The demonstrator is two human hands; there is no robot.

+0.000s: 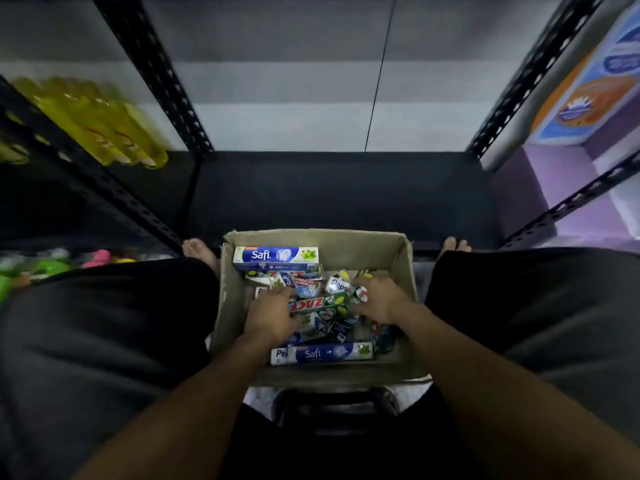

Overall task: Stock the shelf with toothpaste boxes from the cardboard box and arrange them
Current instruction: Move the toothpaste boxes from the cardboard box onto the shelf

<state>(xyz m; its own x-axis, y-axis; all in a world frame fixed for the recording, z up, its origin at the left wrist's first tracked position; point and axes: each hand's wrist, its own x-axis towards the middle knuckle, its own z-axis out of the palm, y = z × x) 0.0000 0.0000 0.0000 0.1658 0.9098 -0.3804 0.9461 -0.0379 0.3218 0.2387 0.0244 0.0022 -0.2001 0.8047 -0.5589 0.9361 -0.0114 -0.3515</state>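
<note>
Cardboard box [403, 268] on floor between knees, facing dark shelf [329, 195]. Jumbled toothpaste boxes inside. Safi box [276, 256] lies flat against far wall, second Safi box [329, 353] along near wall. Green Zact box [317, 303] on top of pile, mid-box. Left hand [270, 318] curls round its left end. Right hand [381, 303] at its right end, fingers curled down among boxes; cannot tell what it holds. Yellow bottles [93, 119] on left rack.
</note>
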